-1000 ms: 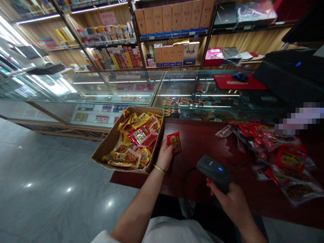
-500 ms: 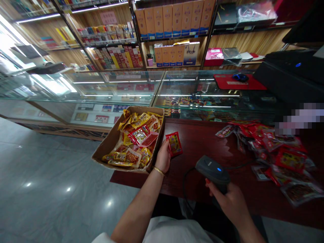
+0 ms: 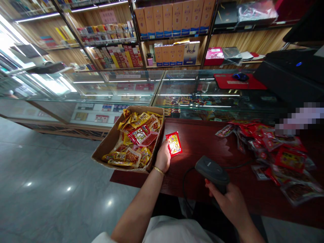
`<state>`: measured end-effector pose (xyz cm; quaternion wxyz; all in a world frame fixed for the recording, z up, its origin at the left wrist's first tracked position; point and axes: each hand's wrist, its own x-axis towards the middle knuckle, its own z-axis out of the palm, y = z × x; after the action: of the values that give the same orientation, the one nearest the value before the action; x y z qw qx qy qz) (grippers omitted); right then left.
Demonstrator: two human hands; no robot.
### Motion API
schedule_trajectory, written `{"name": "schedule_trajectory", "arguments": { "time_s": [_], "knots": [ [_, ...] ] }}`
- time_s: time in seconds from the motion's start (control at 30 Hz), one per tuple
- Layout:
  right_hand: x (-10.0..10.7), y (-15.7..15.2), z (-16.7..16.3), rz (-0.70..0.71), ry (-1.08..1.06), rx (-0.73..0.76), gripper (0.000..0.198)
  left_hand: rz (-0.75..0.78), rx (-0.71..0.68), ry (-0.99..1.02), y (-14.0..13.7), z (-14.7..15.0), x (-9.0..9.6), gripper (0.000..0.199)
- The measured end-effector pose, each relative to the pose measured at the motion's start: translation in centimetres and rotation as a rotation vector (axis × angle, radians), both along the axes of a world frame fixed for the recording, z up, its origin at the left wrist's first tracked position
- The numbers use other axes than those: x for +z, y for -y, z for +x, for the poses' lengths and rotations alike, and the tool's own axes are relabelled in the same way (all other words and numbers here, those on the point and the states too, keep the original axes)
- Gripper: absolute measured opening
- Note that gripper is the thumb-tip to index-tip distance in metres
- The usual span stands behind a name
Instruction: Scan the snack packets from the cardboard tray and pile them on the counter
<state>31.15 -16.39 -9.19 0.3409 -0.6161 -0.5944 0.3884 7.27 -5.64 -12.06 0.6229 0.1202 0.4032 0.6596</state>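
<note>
My left hand [image 3: 163,157] grips a small red-edged snack packet [image 3: 174,144] by its left side, just right of a cardboard box. A bright patch of light falls across the packet's face. The open cardboard box [image 3: 157,148] holds several yellow and red snack packets [image 3: 139,135]. In my right hand [image 3: 231,202] is a dark barcode scanner [image 3: 211,170], its head tilted toward the held packet and apart from it. The scanner's trigger side is hidden beneath it. A black cable [image 3: 185,185] hangs in a loop beside the scanner.
A pile of red and clear snack packets [image 3: 286,158] lies on the right of the dark red wooden tabletop [image 3: 199,135]. Behind stands a glass display counter [image 3: 116,84] with a red mouse pad [image 3: 222,82] and mouse. Shelves of boxes [image 3: 167,22] line the wall.
Light from the scanner now shines on the packet, and the blue lamp on the scanner's top no longer shows. Both hands stay almost where they were.
</note>
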Motion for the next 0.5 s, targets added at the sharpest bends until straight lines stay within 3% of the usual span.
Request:
{"name": "schedule_trajectory", "arguments": {
  "time_s": [0.33,0.5],
  "knots": [
    [0.0,-0.1,0.3,-0.005,0.001,-0.012,0.033,-0.004,-0.032,0.019,0.4,0.0,1.5,0.027],
    [-0.1,0.0,0.4,-0.012,0.010,-0.022,0.037,-0.033,-0.003,0.019,0.0,0.0,1.0,0.030]
  ]
}}
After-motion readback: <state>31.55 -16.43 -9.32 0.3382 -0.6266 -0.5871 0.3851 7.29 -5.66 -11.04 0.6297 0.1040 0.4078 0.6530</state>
